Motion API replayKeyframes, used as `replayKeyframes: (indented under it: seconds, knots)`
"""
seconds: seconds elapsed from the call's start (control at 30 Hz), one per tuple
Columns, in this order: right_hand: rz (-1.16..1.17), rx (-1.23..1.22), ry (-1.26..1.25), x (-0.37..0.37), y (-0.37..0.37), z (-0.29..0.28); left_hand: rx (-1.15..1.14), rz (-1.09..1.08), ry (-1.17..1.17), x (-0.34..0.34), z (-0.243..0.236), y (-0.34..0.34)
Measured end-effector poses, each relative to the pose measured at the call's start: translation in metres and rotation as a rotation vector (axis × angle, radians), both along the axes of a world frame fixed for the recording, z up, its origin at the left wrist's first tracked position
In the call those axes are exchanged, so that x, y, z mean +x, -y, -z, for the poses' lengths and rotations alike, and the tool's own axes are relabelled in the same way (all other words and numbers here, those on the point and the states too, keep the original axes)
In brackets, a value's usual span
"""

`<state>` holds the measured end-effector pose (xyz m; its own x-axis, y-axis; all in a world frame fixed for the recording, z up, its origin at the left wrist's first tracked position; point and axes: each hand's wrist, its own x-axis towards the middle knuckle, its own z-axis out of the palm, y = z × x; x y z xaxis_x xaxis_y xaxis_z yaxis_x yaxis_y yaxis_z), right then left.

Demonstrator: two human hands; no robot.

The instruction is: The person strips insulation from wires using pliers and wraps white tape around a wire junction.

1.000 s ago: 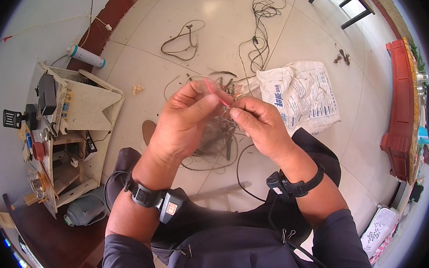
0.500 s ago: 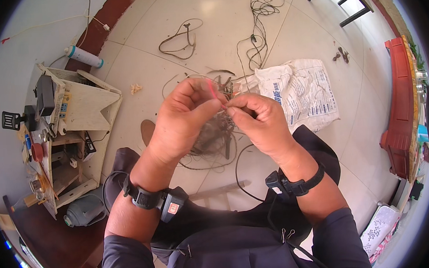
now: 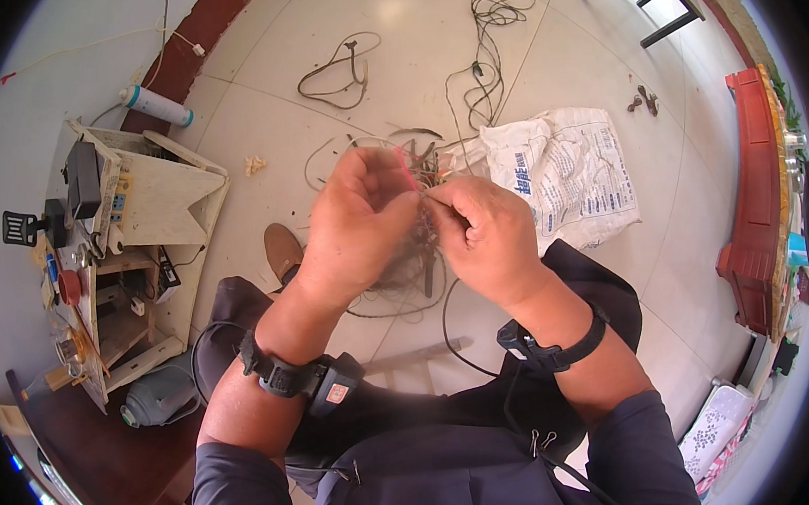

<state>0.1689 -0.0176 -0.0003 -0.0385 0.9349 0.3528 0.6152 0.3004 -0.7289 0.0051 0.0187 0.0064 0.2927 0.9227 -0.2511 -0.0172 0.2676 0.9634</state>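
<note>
My left hand [image 3: 361, 220] is closed on a thin pink strand [image 3: 406, 169] that rises from between its fingers. My right hand [image 3: 483, 234] is pinched at the strand's lower end, its fingertips meeting those of my left thumb; the exact point of grip is hidden. Beneath both hands, on the tiled floor [image 3: 289, 37], lies a tangled heap of dark and grey wires [image 3: 411, 275]. A white printed woven sack [image 3: 585, 177] lies to the right of the heap. A brown shoe [image 3: 280, 246] shows left of my left hand.
A worn white wooden stand [image 3: 157, 221] holds tools, with a grey kettle [image 3: 157, 397] below. Loose cords [image 3: 492, 16] lie ahead. A white cylinder [image 3: 156, 104] is by the wall. A dark-legged stool [image 3: 669, 28] and red wooden furniture [image 3: 741, 223] stand at the right.
My fingers have drawn closer around the pink strand and now cover more of its lower part. My right hand has turned slightly, and more of the shoe has come into view.
</note>
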Motion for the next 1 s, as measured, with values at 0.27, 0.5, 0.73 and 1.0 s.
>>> replayKeyframes:
  seconds: [0.27, 0.5, 0.73, 1.0]
  knots:
    - [-0.037, 0.132, 0.209, 0.001, 0.0, 0.003, -0.062, -0.029, -0.055, 0.002, -0.008, 0.0]
    - [-0.028, 0.134, 0.259, 0.0, 0.001, 0.001, -0.027, -0.017, -0.107, 0.003, -0.002, 0.0]
    - [-0.014, 0.011, 0.125, -0.001, 0.002, 0.0, 0.228, 0.044, -0.358, 0.005, -0.01, 0.004]
    - [-0.009, -0.208, -0.034, 0.001, 0.005, -0.008, 0.586, 0.098, -0.609, -0.001, 0.003, 0.001]
